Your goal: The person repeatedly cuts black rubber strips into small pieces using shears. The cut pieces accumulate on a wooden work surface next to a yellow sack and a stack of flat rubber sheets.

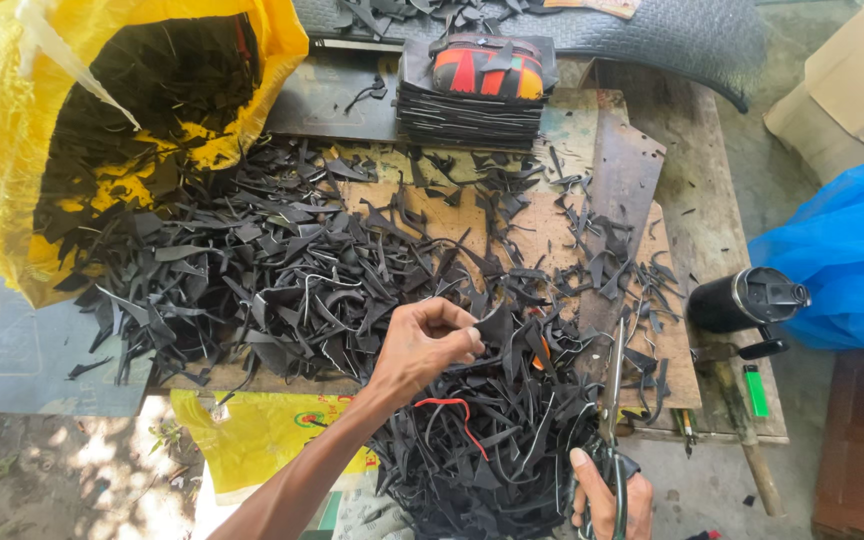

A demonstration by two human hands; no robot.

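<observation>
Left hand [430, 345] pinches a thin black strip [492, 318] above the near scrap heap [472, 450], best held taut and clear of the fingers while the right hand [607, 495] grips the scissors [614, 400] upright.

Two bare hands and one bare forearm are visible. The left hand [430, 345] shows no glove, ring, watch or band, and its forearm is lean and uncovered by any sleeve as far as the lower frame edge. The right hand [607, 500] is likewise ungloved, appears only in part at the bottom edge, and shows a short, plain thumbnail.
</observation>
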